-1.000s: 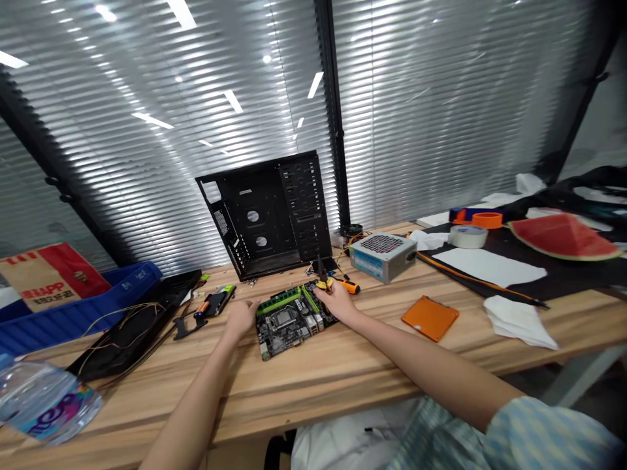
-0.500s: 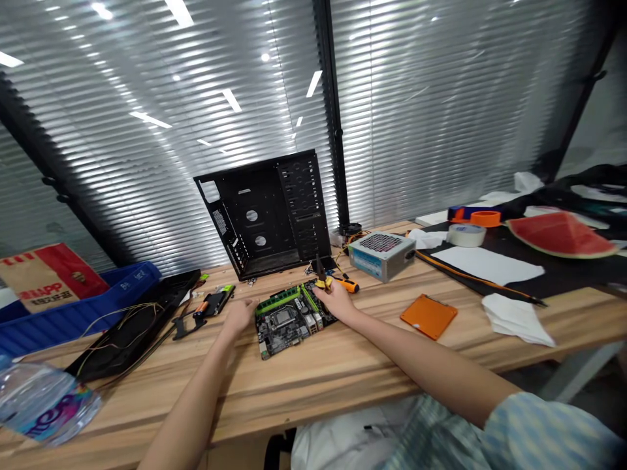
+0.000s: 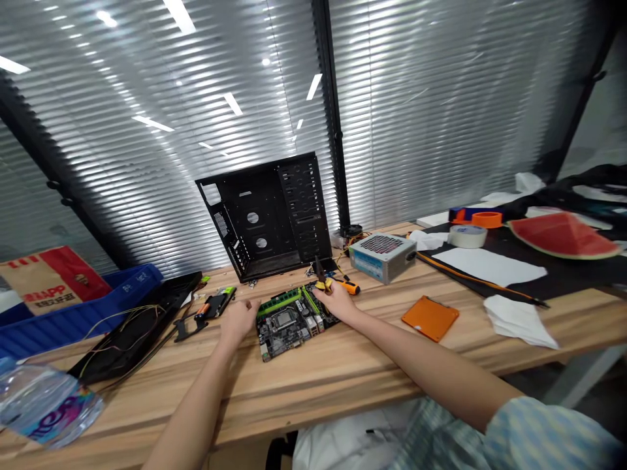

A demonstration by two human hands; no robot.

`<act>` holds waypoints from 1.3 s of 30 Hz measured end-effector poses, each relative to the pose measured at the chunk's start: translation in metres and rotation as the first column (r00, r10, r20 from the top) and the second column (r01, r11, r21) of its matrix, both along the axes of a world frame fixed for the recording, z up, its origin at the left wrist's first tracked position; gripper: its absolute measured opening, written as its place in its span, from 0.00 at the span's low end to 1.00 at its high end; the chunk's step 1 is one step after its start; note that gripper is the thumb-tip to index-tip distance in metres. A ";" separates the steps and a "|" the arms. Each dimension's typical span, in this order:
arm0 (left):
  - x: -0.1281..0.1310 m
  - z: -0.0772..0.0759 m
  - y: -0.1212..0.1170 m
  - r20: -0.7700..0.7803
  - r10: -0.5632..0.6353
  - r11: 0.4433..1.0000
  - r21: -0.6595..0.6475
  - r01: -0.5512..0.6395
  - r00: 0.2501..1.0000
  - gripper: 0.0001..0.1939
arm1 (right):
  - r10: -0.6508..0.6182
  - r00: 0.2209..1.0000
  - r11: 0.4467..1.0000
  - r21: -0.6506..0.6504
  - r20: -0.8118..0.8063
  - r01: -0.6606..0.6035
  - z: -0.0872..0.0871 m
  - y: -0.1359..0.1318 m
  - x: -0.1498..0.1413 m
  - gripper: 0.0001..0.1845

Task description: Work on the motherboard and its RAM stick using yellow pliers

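One motherboard (image 3: 289,324), two hands (image 3: 239,321) (image 3: 337,303), perhaps touching

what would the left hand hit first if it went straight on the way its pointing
Probably the black metal computer case behind the board. The left hand points forward and to the right, just past the corner of the black motherboard with green slots, though depth is hard to judge from this view.

And here's a long wooden bench (image 3: 337,372) set against a glass wall, white slatted blinds (image 3: 416,117) drawn between black window frames (image 3: 323,111), ceiling lights (image 3: 179,14) glinting in bright streaks across the slats.
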State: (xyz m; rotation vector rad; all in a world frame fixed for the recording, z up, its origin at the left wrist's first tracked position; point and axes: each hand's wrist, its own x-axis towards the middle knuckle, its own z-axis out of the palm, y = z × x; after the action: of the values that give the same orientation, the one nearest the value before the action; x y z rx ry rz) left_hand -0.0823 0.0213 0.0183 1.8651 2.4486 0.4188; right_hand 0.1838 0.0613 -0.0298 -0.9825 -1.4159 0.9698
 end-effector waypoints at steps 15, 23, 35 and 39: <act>0.004 -0.002 -0.001 -0.138 -0.346 0.892 0.259 0.371 0.928 0.13 | -0.048 0.994 0.998 -0.021 0.094 0.051 -0.004 0.002 0.002 0.15; -0.001 -0.011 0.007 -0.265 -0.516 0.777 0.256 0.576 0.814 0.12 | -0.047 0.995 0.999 -0.003 0.087 0.047 -0.004 0.001 0.003 0.18; -0.005 -0.015 0.011 -0.250 -0.571 0.731 0.278 0.623 0.782 0.12 | 0.003 1.000 1.000 0.031 0.023 -0.004 0.004 -0.007 0.004 0.18; -0.003 -0.014 0.010 -0.243 -0.585 0.723 0.278 0.633 0.774 0.11 | 0.015 1.000 0.998 0.068 0.003 -0.015 0.009 -0.014 0.006 0.19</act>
State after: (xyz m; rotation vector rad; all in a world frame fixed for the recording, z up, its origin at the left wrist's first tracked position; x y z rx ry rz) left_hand -0.0858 0.0314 0.0042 2.7755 1.7102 0.7225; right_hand 0.1899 0.0476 -0.0204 -0.9241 -1.4514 0.9254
